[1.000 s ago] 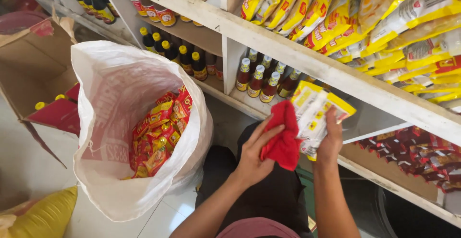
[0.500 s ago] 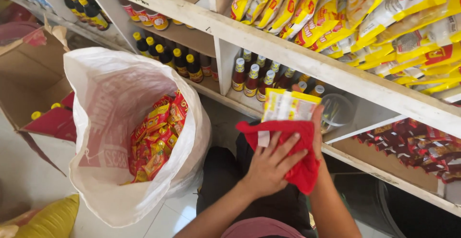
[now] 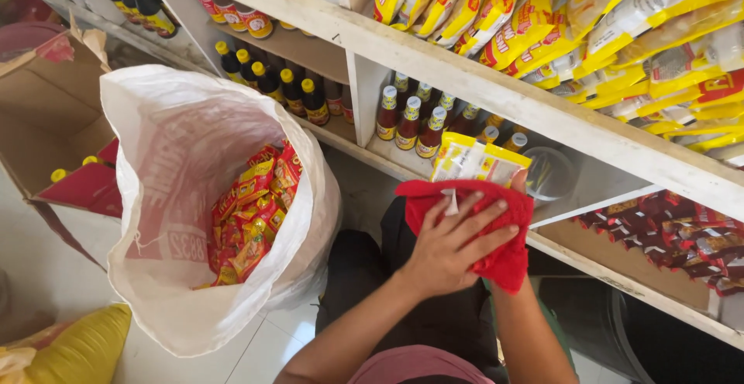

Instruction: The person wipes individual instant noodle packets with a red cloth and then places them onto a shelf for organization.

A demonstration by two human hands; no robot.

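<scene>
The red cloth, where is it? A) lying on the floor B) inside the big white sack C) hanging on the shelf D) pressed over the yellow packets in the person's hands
D: the red cloth lies under the left hand, spread across the yellow packets held up from behind by the right hand.

White wooden shelves (image 3: 496,93) carry yellow packets (image 3: 589,27) on top, dark bottles (image 3: 411,120) and red packets (image 3: 682,229) below, while a white sack (image 3: 194,144) and a box (image 3: 46,128) stand on the floor (image 3: 46,268).
</scene>
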